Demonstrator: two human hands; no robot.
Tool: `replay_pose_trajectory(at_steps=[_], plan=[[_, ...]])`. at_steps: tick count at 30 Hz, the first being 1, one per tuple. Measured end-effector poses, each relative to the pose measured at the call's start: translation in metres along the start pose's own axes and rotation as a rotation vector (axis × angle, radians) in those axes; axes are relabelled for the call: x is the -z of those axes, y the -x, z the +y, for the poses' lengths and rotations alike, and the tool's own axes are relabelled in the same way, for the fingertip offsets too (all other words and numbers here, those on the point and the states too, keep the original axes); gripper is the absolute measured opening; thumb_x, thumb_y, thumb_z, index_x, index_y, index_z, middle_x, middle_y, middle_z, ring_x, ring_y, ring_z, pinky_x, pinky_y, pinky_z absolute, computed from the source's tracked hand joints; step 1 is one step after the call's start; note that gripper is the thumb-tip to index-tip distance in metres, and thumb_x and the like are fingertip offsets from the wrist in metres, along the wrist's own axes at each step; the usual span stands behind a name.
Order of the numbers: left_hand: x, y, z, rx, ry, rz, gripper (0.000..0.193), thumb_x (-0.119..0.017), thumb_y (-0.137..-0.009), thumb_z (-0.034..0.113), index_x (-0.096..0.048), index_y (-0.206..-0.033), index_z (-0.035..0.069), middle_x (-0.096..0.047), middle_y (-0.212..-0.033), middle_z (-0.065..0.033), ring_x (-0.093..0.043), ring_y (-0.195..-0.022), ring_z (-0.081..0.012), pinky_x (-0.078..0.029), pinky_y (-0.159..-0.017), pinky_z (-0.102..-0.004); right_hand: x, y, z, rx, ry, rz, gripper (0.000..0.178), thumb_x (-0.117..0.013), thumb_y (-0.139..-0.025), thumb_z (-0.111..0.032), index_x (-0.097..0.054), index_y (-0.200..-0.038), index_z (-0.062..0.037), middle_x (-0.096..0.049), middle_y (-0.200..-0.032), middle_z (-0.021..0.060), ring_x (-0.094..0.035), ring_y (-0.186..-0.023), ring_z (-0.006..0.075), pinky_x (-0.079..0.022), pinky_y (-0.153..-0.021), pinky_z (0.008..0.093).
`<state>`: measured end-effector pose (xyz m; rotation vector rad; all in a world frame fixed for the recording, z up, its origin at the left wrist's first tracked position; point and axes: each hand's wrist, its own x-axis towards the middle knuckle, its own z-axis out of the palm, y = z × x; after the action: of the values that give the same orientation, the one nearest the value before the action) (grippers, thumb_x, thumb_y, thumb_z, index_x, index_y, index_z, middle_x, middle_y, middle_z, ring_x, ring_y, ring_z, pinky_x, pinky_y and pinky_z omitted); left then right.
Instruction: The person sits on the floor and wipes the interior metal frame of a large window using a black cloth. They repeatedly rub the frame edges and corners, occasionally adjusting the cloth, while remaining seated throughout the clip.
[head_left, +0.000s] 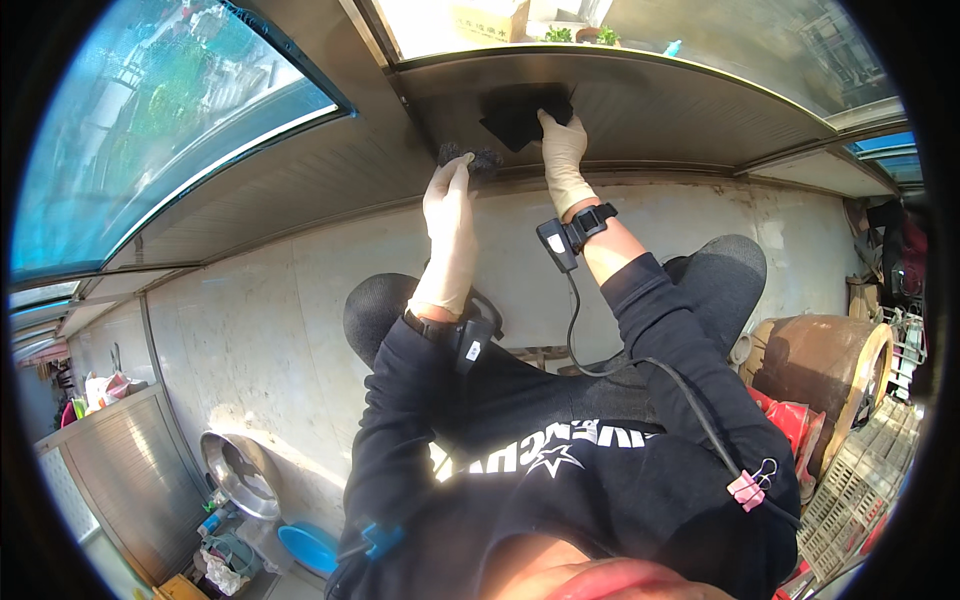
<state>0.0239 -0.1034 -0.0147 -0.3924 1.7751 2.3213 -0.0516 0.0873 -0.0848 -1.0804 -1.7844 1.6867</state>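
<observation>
Both of my hands wear pale latex gloves and are raised to a brown metal panel under a window. My left hand pinches a dark, fuzzy scouring pad, which looks like steel wool, near the panel's lower edge. To its right and a little higher, my right hand grips a black cloth by its right side. That cloth lies against the panel, its left part spreading out from my fingers. Whether the scouring pad touches the panel I cannot tell.
A blue-tinted window slants at the left. Below the panel is a pale wall. A metal basin and blue tub sit lower left; a large brown jar and plastic crate stand right. A black cable runs along my right arm.
</observation>
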Motion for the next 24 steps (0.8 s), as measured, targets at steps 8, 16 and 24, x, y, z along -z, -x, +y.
replay_pose_trajectory(at_steps=[8, 16, 24], plan=[[0.004, 0.005, -0.001, 0.066, 0.035, 0.065, 0.035, -0.06, -0.101, 0.026, -0.065, -0.131, 0.008, -0.059, -0.137, -0.0045, -0.05, -0.128, -0.0172, -0.045, -0.1, -0.0397, 0.03, 0.016, 0.023, -0.014, 0.254, -0.249, 0.049, -0.079, -0.084, -0.03, -0.069, -0.118, 0.0032, -0.072, -0.098, 0.012, -0.071, -0.082, 0.0186, -0.059, -0.061, 0.0299], [0.008, 0.007, -0.006, -0.116, 0.008, 0.197, 0.037, -0.054, -0.101, 0.016, -0.061, -0.131, -0.005, -0.057, -0.134, -0.012, -0.052, -0.125, -0.0235, -0.036, -0.111, -0.0326, -0.034, 0.058, -0.034, 0.208, -0.048, -0.246, 0.037, -0.083, -0.079, -0.023, -0.073, -0.102, 0.0039, -0.075, -0.087, 0.0157, -0.072, -0.076, 0.0219, -0.056, -0.067, 0.0335], [0.023, 0.005, -0.005, -0.045, 0.037, 0.279, 0.039, -0.05, -0.101, 0.018, -0.059, -0.133, -0.003, -0.055, -0.137, -0.0124, -0.051, -0.126, -0.0248, -0.035, -0.111, -0.0345, -0.014, 0.043, 0.019, -0.114, 0.294, -0.285, 0.043, -0.082, -0.08, -0.028, -0.072, -0.107, 0.0036, -0.074, -0.091, 0.0174, -0.073, -0.073, 0.0251, -0.059, -0.063, 0.0353]])
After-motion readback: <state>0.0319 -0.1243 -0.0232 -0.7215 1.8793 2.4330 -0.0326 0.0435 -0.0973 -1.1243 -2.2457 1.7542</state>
